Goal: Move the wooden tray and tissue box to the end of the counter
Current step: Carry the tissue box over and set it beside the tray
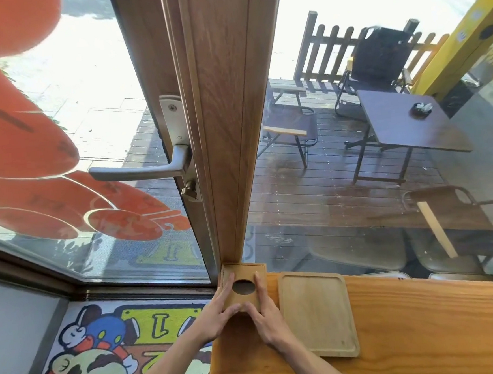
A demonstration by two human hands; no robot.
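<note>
The wooden tissue box (244, 274), with a round hole in its lid, stands at the far left end of the wooden counter (427, 326), tight against the wooden door post. My left hand (217, 316) grips its left side and near edge. My right hand (264, 312) grips its right side, fingers laid along the lid. The pale wooden tray (317, 311) lies flat just right of the box, empty, its long side running away from me. Neither hand touches the tray.
A wooden door post (229, 129) rises behind the box, with a metal door handle (140, 168) to its left. A cartoon floor mat (111, 354) lies below the counter's left edge. Behind the glass is a deck with a table (405, 121) and chairs.
</note>
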